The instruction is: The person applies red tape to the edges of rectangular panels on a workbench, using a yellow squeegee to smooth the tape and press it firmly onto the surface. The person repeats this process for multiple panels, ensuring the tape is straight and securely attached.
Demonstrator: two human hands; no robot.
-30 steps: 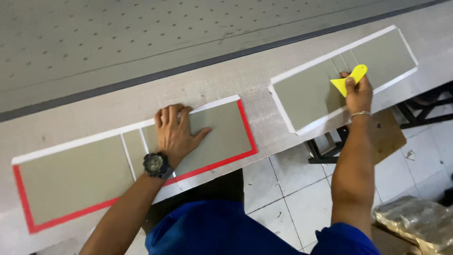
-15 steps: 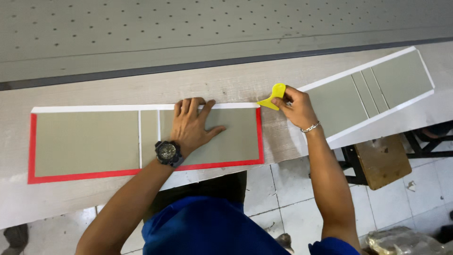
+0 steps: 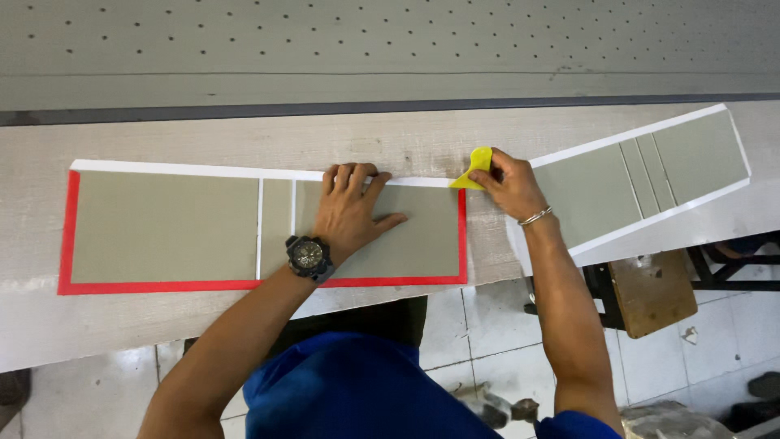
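Pale workbench (image 3: 203, 325) over white tiled floor (image 3: 487, 341), wooden stool (image 3: 650, 293).

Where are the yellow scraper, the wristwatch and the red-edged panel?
yellow scraper (image 3: 475, 167), head view, on its blade above the fingers.
wristwatch (image 3: 308, 254), head view, on its dial.
red-edged panel (image 3: 162, 228), head view, on its bare grey left board.

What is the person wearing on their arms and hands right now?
Both forearms are bare, with no gloves. The left hand has a chunky black wristwatch with a round dark dial at the wrist. The right hand has a thin silver bracelet at the wrist. Blue short sleeves show at the lower edge of the view.
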